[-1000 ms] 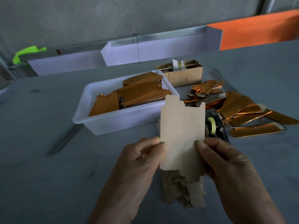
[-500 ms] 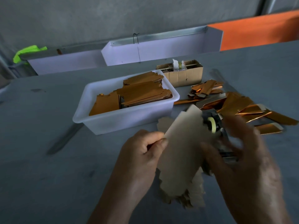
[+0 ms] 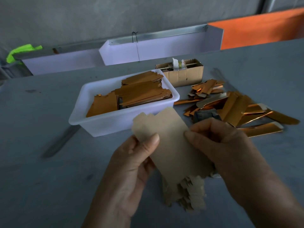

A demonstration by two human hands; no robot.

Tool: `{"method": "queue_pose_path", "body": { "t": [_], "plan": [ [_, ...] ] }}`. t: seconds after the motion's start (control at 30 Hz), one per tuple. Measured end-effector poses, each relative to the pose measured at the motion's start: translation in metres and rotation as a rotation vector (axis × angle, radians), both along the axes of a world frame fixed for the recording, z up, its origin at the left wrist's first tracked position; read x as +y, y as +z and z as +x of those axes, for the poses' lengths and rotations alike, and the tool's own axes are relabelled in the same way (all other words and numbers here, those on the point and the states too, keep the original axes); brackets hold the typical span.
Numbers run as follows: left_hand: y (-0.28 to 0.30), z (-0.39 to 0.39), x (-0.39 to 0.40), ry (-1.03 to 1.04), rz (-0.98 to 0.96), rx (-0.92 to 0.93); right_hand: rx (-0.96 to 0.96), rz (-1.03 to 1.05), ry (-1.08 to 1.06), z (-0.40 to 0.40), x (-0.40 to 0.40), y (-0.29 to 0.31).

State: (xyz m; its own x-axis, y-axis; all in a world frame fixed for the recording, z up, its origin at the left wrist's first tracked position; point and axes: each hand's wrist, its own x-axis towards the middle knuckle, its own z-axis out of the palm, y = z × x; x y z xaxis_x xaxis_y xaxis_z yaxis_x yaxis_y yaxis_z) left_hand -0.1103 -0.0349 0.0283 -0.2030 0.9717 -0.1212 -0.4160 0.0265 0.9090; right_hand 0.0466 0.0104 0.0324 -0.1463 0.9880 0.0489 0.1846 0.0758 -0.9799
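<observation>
At lower centre of the frame, a flat tan cardboard cutout with notched ends (image 3: pixel 171 142) is pinched between the left hand (image 3: pixel 131 163) and right hand (image 3: pixel 218 145), tilted above a heap of similar tan cutouts (image 3: pixel 187 193) on the grey desk (image 3: pixel 49 186).

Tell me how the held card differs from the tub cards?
The held card shows dull tan; the tub cards look orange. The held card is one, tilted, pinched by the left hand and right hand; the tub cards lie stacked. Both are flat with notched ends.
</observation>
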Motion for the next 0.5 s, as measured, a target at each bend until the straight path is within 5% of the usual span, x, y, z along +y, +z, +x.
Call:
{"method": "queue_pose_path", "body": {
  "t": [0.1, 0.33, 0.5],
  "plan": [
    [-0.007, 0.015, -0.002, 0.041, -0.069, -0.096, 0.060, -0.072, 0.008, -0.008, -0.007, -0.011],
    [-0.008, 0.019, 0.002, 0.223, -0.089, 0.176, -0.003, 0.010, 0.016, -0.008, -0.012, -0.014],
    [-0.008, 0.019, 0.001, 0.182, -0.115, 0.168, -0.095, 0.100, 0.039, -0.007, -0.015, -0.013]
  ]
}}
